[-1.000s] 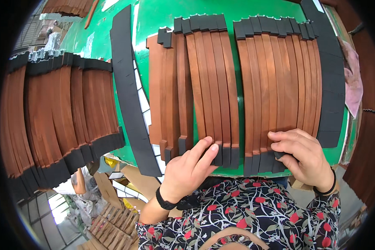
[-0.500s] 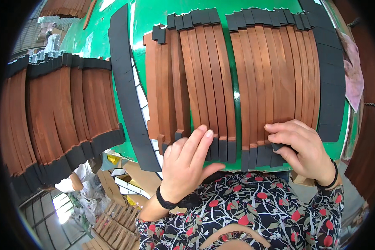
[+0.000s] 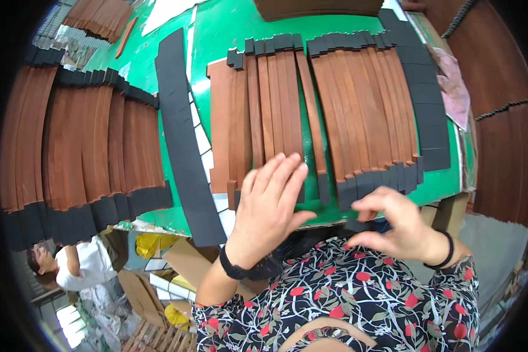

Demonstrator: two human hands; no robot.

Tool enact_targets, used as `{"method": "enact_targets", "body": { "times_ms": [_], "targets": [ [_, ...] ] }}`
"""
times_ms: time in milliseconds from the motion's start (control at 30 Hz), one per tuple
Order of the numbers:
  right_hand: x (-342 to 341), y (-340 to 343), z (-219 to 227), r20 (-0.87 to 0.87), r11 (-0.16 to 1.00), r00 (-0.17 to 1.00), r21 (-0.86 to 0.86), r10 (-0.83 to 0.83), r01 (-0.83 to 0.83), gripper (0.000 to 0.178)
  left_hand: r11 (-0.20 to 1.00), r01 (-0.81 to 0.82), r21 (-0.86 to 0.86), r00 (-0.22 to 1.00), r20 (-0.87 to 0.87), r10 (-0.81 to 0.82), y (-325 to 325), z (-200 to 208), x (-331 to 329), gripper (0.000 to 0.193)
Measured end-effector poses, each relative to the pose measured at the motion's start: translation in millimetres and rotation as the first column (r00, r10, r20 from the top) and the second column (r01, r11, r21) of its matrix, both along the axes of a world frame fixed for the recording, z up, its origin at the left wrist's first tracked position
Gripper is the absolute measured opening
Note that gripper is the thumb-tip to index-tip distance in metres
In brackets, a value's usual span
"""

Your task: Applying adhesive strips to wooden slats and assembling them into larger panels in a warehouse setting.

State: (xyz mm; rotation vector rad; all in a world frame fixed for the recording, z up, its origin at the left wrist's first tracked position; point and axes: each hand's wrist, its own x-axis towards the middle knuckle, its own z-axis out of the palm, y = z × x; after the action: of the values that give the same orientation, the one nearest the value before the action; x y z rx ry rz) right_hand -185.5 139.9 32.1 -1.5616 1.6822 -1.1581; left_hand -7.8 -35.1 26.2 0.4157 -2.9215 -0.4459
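My left hand (image 3: 270, 196) lies with its fingers stretched over the middle group of reddish-brown wooden strips (image 3: 278, 111), the thumb apart. These strips have black foam pieces on their far and near ends. One separate wooden strip (image 3: 314, 123) lies slightly aslant between this group and the right-hand group of wooden strips (image 3: 364, 111). My right hand (image 3: 396, 226) is curled just off the near ends of the right-hand group. A small black foam piece (image 3: 362, 224), partly blurred, shows between its fingers and thumb.
A long black foam sheet (image 3: 185, 141) lies left of the strips, another black foam sheet (image 3: 427, 100) right. More capped wooden strips (image 3: 82, 146) stand at far left. A pink cloth (image 3: 452, 88) hangs by the green table's (image 3: 158, 23) right edge. A person (image 3: 79, 264) is at lower left.
The single strip now stands apart from the middle group, with green table showing beside it. My right hand has drawn back from the strip ends toward me. The view has shifted.
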Motion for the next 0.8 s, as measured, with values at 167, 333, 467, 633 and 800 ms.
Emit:
{"method": "enact_targets", "body": {
  "times_ms": [167, 333, 467, 633, 800],
  "targets": [
    [49.0, -3.1, -14.0, -0.065, 0.985, 0.997, -0.172, -0.029, 0.018, 0.039, 0.887, 0.248, 0.389, 0.948, -0.287, -0.139, 17.1, -6.8, 20.3, 0.041],
    [64.5, -8.4, -28.4, -0.023, 0.985, 0.997, -0.158, -0.08, 0.076, 0.035, 0.648, 0.268, 0.713, 0.952, -0.298, -0.066, 28.9, -23.1, 39.5, 0.027],
    [79.4, -7.8, -34.8, -0.124, 0.973, 0.985, -0.21, -0.121, 0.093, 0.038, 0.561, 0.204, 0.803, 0.971, -0.239, -0.011, 31.0, -32.4, 41.4, 0.017],
    [75.1, -11.0, -40.1, -0.188, 0.975, 0.973, -0.2, -0.136, 0.097, 0.04, 0.591, 0.08, 0.803, 0.969, -0.202, 0.144, 28.0, -36.4, 42.7, 0.012],
    [60.6, -10.7, -56.8, -0.748, 0.961, 0.605, -0.183, -0.273, 0.207, 0.04, 0.762, 0.082, 0.642, 0.889, -0.393, 0.236, 18.4, -39.4, 50.6, 0.008]
  ]
}}
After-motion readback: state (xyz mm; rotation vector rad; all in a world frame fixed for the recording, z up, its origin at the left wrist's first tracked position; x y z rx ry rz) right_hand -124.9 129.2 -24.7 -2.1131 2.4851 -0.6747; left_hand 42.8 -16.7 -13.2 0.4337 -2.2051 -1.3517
